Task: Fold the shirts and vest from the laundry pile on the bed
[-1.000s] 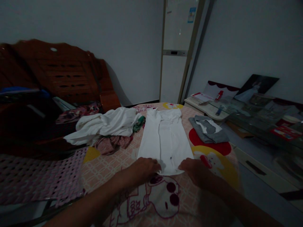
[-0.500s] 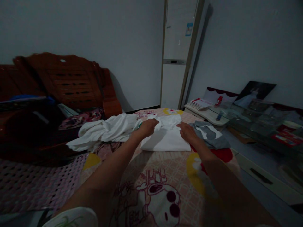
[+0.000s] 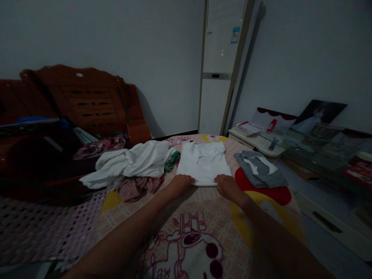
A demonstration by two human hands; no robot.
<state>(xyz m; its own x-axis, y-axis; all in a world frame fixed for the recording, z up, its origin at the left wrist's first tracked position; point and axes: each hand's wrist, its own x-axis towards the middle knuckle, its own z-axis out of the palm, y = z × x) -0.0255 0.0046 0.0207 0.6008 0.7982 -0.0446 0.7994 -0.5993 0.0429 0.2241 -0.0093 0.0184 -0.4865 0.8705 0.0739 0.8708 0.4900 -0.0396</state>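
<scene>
So, head cam, the only view: the white garment point(image 3: 205, 164) is lying folded on the round table point(image 3: 203, 201), midway between its left and right edges and closer to the far edge. Left hand point(image 3: 181, 184) has its fingers curled in on the near-left corner of the fold, right hand point(image 3: 228, 186) does the same near the right corner, so both seem to be pinching cloth, no real gap showing. I'd call it light, soft and floppy, nothing to break, but it probably creases or slides out of line easily. Those two fold corners look like the best hold.

Hard to see: the fingertips are tucked away, the underneath layers are hidden, and the rumpled far end is a white blur in this dim light. The table's near edge is cut off by the frame.
</scene>
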